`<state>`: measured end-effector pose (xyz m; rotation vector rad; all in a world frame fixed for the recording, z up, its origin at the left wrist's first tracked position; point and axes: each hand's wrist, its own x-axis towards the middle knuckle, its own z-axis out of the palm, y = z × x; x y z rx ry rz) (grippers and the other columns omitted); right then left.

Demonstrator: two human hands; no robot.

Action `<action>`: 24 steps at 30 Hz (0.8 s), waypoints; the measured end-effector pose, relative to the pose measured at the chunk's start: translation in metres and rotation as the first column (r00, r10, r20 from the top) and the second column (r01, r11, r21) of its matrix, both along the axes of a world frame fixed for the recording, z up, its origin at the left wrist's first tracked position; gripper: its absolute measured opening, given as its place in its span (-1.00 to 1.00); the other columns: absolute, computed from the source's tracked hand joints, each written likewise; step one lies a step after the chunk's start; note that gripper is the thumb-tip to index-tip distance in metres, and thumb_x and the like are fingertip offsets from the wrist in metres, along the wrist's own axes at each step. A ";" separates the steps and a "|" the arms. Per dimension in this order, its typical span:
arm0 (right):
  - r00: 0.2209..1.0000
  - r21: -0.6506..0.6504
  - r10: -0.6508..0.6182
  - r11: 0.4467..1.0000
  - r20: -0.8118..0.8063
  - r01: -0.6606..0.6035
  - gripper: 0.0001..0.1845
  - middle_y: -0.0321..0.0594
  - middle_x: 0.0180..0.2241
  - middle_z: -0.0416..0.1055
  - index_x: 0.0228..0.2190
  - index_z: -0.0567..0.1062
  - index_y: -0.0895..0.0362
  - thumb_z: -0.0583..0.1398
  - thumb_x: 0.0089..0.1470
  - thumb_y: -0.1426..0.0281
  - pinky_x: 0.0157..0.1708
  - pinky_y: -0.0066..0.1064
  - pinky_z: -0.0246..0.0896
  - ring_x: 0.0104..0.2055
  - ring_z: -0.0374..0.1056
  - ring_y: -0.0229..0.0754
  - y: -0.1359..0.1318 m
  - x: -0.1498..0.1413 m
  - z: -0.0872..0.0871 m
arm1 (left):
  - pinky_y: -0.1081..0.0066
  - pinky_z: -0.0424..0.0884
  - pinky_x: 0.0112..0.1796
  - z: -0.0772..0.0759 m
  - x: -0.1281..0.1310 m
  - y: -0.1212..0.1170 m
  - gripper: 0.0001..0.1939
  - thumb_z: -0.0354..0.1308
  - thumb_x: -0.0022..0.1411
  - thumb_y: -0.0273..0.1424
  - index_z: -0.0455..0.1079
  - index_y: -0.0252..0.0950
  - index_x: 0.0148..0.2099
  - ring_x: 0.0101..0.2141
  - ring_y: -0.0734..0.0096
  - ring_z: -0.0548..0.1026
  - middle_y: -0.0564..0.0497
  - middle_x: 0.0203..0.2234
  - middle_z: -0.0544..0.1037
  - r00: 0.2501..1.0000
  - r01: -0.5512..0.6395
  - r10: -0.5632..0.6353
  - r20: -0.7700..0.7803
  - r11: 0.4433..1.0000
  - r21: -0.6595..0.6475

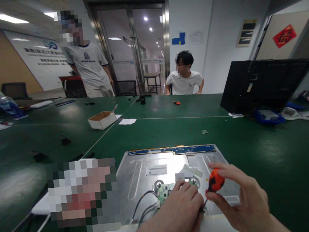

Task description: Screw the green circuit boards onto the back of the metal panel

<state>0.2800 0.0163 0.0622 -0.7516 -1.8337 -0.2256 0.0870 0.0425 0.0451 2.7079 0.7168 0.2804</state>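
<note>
A silver metal-backed display panel (137,176) lies in front of me, with a blue circuit strip (152,152) along its far edge. On it sits a green circuit board (163,191), with black cables (142,201) running from its left side. My left hand (185,204) rests over this board, fingers curled together; whatever is beneath them is hidden. Thumb and fingers of my right hand (246,194) pinch the orange-and-black handle of a screwdriver (216,179). Its tilted shaft points down beside my left hand, and the tip's contact point cannot be made out.
Beyond the panel are an open cardboard box (102,121), white paper (127,122) and another screwdriver (175,102). A large black monitor (263,83) stands at right, a bottle (10,104) at far left. One person (88,67) stands behind the table; another (185,78) sits.
</note>
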 end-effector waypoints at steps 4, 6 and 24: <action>0.995 -0.034 0.022 0.999 -0.092 -0.026 -0.45 -0.09 -0.15 0.50 0.04 0.27 0.14 0.26 0.02 0.58 -0.20 -0.28 0.49 -0.15 0.51 -0.11 0.001 0.000 -0.006 | 0.09 0.21 0.08 0.001 0.000 0.000 -0.76 0.05 0.28 -0.47 0.32 -0.24 0.00 -0.08 0.13 0.41 -0.09 -0.13 0.49 1.000 -0.003 0.003 0.003 1.000 -0.022; 0.997 -0.047 0.008 0.999 -0.080 -0.012 -0.46 -0.04 -0.12 0.50 0.05 0.27 0.16 0.23 0.04 0.58 -0.19 -0.24 0.48 -0.11 0.50 -0.07 0.000 -0.001 -0.006 | 0.07 0.20 0.09 0.002 0.000 0.000 -0.77 0.05 0.29 -0.47 0.31 -0.24 0.00 -0.07 0.11 0.41 -0.10 -0.11 0.49 1.000 -0.002 0.002 0.000 1.000 -0.019; 0.996 -0.060 0.030 0.998 -0.089 -0.035 -0.43 -0.05 -0.12 0.52 0.07 0.25 0.12 0.26 0.04 0.57 -0.21 -0.22 0.50 -0.13 0.52 -0.07 0.001 0.001 -0.007 | 0.09 0.20 0.09 0.003 0.000 0.000 -0.79 0.05 0.29 -0.47 0.32 -0.25 -0.02 -0.08 0.15 0.41 -0.08 -0.12 0.49 1.000 -0.002 0.002 0.001 1.000 -0.028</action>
